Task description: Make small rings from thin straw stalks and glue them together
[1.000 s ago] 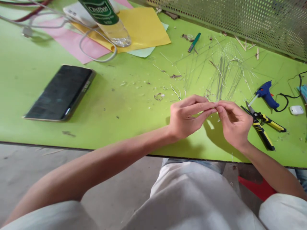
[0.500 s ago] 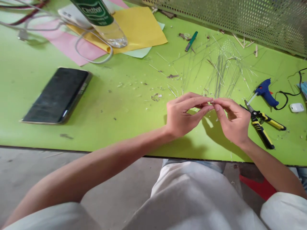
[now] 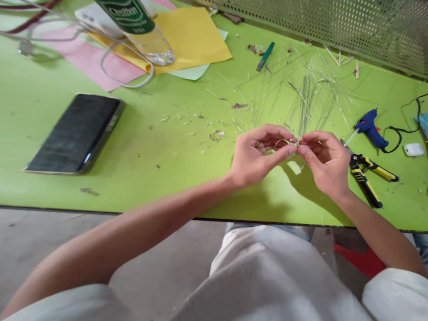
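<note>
My left hand and my right hand meet fingertip to fingertip above the green table. Between them is a thin, curved piece of wire, pinched by both hands; its ends are hidden by the fingers. Behind my hands lies a loose bundle of thin straight wires on the tabletop. Just right of my right hand, wire strippers with black and yellow handles lie spread, and a blue glue gun sits beyond them.
A black phone lies at the left. Behind it are a water bottle, a white cable and yellow paper. A green cutter, a white earbud case and scraps lie about. A perforated metal panel borders the back.
My left fingers have shifted and spread slightly, and the curved wire between my hands now shows. My right hand has stayed nearly in place. The view has moved a little.
</note>
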The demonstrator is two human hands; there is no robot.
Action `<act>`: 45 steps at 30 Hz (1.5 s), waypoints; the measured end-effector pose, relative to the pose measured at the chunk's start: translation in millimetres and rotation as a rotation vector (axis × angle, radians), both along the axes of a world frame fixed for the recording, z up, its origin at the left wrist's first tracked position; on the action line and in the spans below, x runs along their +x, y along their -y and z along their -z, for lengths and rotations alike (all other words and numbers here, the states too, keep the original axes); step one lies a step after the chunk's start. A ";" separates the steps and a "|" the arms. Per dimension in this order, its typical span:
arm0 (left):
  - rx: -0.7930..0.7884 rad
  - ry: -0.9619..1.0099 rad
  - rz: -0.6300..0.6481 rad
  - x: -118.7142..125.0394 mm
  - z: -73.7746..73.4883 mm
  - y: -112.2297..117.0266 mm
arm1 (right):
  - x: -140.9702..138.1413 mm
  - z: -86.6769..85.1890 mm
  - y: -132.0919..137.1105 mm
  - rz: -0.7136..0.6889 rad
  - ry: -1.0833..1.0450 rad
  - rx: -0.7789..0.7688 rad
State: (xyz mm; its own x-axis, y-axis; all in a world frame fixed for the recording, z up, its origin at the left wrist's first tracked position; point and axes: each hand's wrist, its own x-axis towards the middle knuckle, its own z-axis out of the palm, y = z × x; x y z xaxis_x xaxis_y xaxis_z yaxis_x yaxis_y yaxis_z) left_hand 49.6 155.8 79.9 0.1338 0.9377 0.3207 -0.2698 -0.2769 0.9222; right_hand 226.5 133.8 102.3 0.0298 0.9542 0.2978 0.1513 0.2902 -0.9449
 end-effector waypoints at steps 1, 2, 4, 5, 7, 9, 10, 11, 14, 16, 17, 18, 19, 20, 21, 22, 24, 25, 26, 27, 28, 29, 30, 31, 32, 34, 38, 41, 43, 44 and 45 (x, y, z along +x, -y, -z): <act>-0.023 0.017 0.024 -0.6 -1.3 -0.4 | 0.4 0.5 -0.3 -0.007 -0.016 -0.005; -0.043 0.031 0.046 -1.1 -2.6 -0.9 | 0.6 0.8 -0.5 -0.017 -0.026 -0.008; -0.076 0.050 0.084 -1.9 -4.8 -1.9 | 0.4 0.5 -0.5 -0.037 -0.025 -0.004; -0.087 0.057 0.097 -2.1 -5.6 -2.4 | 0.1 0.0 -0.3 -0.041 -0.017 0.005; -0.093 0.074 0.114 -2.3 -6.9 -3.2 | -0.8 -1.7 0.2 -0.042 -0.001 0.034; -0.086 0.091 0.119 -2.2 -7.4 -3.8 | -1.8 -3.3 0.8 -0.038 0.010 0.064; -0.081 0.095 0.120 -2.2 -7.4 -4.0 | -2.2 -3.9 1.2 -0.035 0.017 0.075; -0.078 0.096 0.121 -2.2 -7.2 -4.1 | -2.5 -4.2 1.7 -0.032 0.025 0.084; -0.077 0.094 0.117 -2.5 -6.8 -4.4 | -2.9 -4.3 3.5 -0.021 0.043 0.127; -0.079 0.109 0.126 -2.8 -7.0 -4.4 | -2.9 -3.9 4.8 -0.022 0.051 0.177; -0.081 0.121 0.137 -2.9 -7.2 -4.4 | -2.8 -3.7 5.3 -0.026 0.057 0.202; -0.086 0.135 0.152 -3.0 -7.6 -4.4 | -2.8 -3.4 5.7 -0.032 0.064 0.223; -0.094 0.152 0.170 -3.1 -8.1 -4.6 | -2.7 -3.2 6.1 -0.039 0.069 0.241; -0.103 0.168 0.190 -3.2 -8.5 -4.9 | -2.6 -2.9 6.3 -0.047 0.072 0.256; -0.113 0.184 0.212 -3.4 -8.9 -5.3 | -2.5 -2.6 6.4 -0.055 0.070 0.268; -0.123 0.197 0.235 -3.8 -9.3 -5.8 | -2.4 -2.2 6.5 -0.063 0.067 0.281; -0.141 0.208 0.277 -5.0 -9.7 -7.0 | -2.0 -1.5 6.5 -0.078 0.071 0.304; -0.148 0.207 0.293 -5.8 -9.9 -7.6 | -1.7 -1.0 6.5 -0.084 0.079 0.312; -0.152 0.201 0.305 -6.6 -10.0 -8.1 | -1.5 -0.6 6.5 -0.088 0.090 0.317; -0.155 0.191 0.314 -7.4 -10.1 -8.4 | -1.2 -0.2 6.5 -0.090 0.101 0.321; -0.160 0.175 0.320 -8.0 -10.1 -8.5 | -1.1 0.1 6.5 -0.091 0.108 0.324; -0.167 0.156 0.322 -8.5 -10.2 -8.5 | -1.0 0.3 6.6 -0.090 0.108 0.325; -0.175 0.138 0.321 -8.7 -10.1 -8.3 | -1.0 0.5 6.6 -0.090 0.104 0.328; -0.185 0.121 0.314 -8.7 -10.0 -8.0 | -1.0 0.6 6.7 -0.086 0.098 0.330; -0.193 0.110 0.304 -8.6 -9.8 -7.7 | -1.0 0.7 6.8 -0.080 0.097 0.330; -0.198 0.101 0.275 -8.0 -9.2 -7.0 | -1.0 0.9 7.2 -0.057 0.113 0.324; -0.183 0.085 0.206 -7.1 -7.9 -6.1 | -0.2 2.4 7.7 -0.019 0.159 0.310; -0.184 0.071 0.189 -7.2 -7.9 -5.6 | 0.5 4.0 7.3 -0.022 0.160 0.335; -0.190 0.060 0.191 -7.6 -8.6 -5.4 | 0.7 4.6 6.6 -0.021 0.160 0.355; -0.192 0.053 0.192 -7.8 -9.2 -5.3 | 0.7 4.8 6.3 -0.023 0.159 0.364; -0.194 0.046 0.189 -7.9 -9.8 -5.2 | 0.6 4.8 6.0 -0.027 0.157 0.370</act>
State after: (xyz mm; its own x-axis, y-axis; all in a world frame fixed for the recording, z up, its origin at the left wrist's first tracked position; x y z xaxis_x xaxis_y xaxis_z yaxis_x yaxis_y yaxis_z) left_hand 41.6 161.1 89.7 0.3021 0.9418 0.1474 -0.3425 -0.0371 0.9388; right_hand 227.1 127.8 97.5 -0.0670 0.7812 0.6207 0.2727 0.6127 -0.7417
